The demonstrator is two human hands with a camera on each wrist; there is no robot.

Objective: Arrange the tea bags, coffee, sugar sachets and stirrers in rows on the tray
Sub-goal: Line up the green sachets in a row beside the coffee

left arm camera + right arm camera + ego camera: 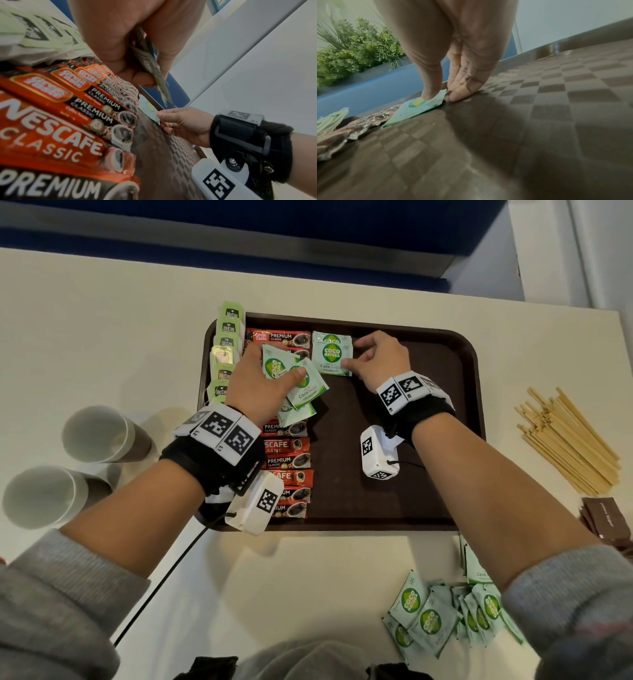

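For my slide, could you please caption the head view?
Right hand places a green sugar sachet on the brown plastic tray; left hand holds more.

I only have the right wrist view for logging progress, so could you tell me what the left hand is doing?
Observer: The left hand holds a fan of sugar sachets over the coffee row.
Operator: Thank you; are any sachets left off the tray?
Observer: Yes, a loose pile lies on the table near the person.
Operator: And the stirrers?
Observer: The stirrers lie heaped on the table right of the tray.
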